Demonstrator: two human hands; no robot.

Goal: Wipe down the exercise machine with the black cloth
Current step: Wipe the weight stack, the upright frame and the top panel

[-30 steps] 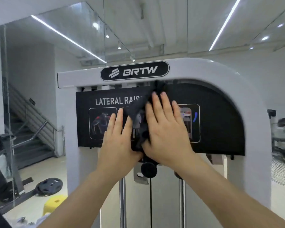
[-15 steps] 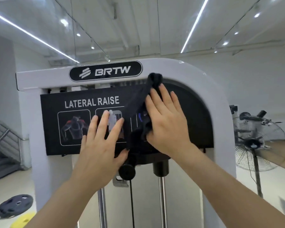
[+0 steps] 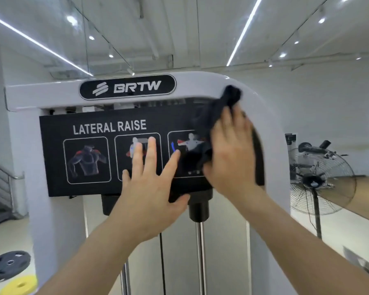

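Wiping: the right hand [image 3: 230,154] lies flat, fingers straight and close together, pressing the black cloth [image 3: 218,114] against the right end of the instruction panel [image 3: 51,150]; the hand is motion-blurred.
Cloth position: bunched, its upper end sticks out past the fingertips and overlaps the white arch of the exercise machine [image 3: 51,96]; its lower part hangs beside the palm over the third diagram.
Other hand: the left hand [image 3: 151,188] is spread wide and holds nothing, fingertips over the middle diagram, thumb stretched rightward along the panel's lower edge; whether the palm touches the panel I cannot tell.
Panel: black, lettered "LATERAL RAISE", with three framed diagrams, mounted under the top beam.
Badge: a black oval BRTW badge [image 3: 127,87] sits on the top beam.
Rods: chrome guide rods [image 3: 200,252] run down below the panel, between the forearms.
Floor: a black weight plate [image 3: 8,266] lies at lower left, a yellow plate [image 3: 19,285] just beside it.
Fan: a standing fan [image 3: 320,177] is on the right, well apart from the machine.
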